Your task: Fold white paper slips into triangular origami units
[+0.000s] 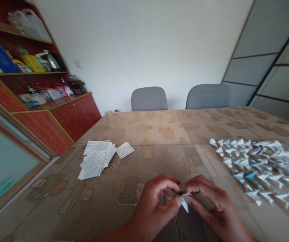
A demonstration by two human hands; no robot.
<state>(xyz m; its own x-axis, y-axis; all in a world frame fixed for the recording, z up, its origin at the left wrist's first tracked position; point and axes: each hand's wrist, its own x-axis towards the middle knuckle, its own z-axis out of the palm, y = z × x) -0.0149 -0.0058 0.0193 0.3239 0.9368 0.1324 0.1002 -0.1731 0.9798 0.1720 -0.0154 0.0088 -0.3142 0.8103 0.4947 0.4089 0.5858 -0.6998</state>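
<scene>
Near the table's front edge, my left hand (156,200) and my right hand (210,205) meet at a small folded piece of white paper (185,204). Thumb and fingers of the left hand pinch it from one side; the right hand's thumb and fingertips close on it from the other. One pointed end hangs down between the thumbs, and a thin edge sticks up toward the right fingers. The fingertips hide the rest of its shape. To the left lies a loose pile of printed paper pieces (96,158), with a single printed piece (125,150) beside it.
Rows of folded paper cranes (262,161), one of them blue, cover the table's right side. Two grey chairs (149,98) stand behind the patterned table (159,124). A red-brown cabinet (76,116) with filled shelves is at the left, and grey panelled doors (255,64) at the right.
</scene>
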